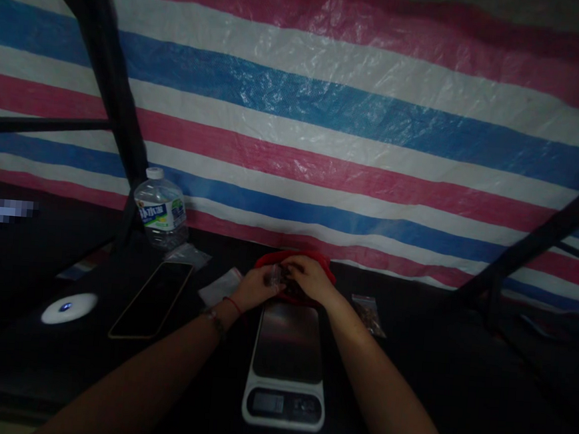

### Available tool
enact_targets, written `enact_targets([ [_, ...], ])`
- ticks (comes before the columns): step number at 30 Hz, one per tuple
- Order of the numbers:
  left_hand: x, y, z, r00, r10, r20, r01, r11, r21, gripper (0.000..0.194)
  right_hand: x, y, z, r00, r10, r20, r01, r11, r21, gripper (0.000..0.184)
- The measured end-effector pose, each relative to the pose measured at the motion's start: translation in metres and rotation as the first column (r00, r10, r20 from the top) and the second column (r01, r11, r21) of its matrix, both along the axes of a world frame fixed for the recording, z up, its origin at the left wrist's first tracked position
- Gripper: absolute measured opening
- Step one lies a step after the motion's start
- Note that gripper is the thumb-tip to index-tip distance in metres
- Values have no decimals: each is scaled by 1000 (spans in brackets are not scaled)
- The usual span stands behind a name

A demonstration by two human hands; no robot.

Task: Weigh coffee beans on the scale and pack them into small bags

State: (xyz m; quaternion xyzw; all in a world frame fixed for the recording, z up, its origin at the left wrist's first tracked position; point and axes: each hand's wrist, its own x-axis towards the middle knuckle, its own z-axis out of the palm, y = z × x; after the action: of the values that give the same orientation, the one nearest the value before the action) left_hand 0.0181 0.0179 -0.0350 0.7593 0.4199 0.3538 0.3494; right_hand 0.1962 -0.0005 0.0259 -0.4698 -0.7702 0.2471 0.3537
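My left hand [255,288] is closed on a small clear plastic bag [275,276] at the near side of a red bag or bowl [326,268]. Over that red container, my right hand [310,280] has its fingers curled beside the little bag's mouth; whatever they pinch is too dark to make out. Small dark pieces [292,289] fill the red container between my hands. Directly in front of it lies a white kitchen scale [289,344] with a metal plate and a display at its near end. The plate carries nothing.
Flat clear bags [220,288] lie left of my hands, and a filled small bag [369,315] lies to the right. Farther left are a phone [152,300], a white round device [69,308] and a plastic bottle [162,210]. A striped tarp [325,139] hangs behind the black table.
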Motion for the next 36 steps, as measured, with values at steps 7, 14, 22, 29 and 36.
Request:
enact_targets([
  [7, -1, 0, 0, 999, 37, -11, -36, 999, 36, 35, 0, 3, -6, 999, -19, 45, 16, 998, 54, 24],
  [14, -1, -1, 1, 999, 47, -4, -46, 997, 64, 37, 2, 6, -9, 1000, -29, -4, 29, 994, 102, 27],
  [22, -3, -3, 3, 997, 61, 36, -65, 989, 132, 45, 2, 5, -5, 997, -72, 2, 71, 987, 146, 24],
  [29, -3, -2, 3, 992, 54, 114, -76, 976, 203, 42, 3, 5, -8, 997, -16, -81, 22, 997, 77, 38],
  [36, -3, 3, -5, 984, 29, 177, -67, 975, 213, 46, -1, 0, -3, 992, -42, -118, 47, 998, 43, 50],
])
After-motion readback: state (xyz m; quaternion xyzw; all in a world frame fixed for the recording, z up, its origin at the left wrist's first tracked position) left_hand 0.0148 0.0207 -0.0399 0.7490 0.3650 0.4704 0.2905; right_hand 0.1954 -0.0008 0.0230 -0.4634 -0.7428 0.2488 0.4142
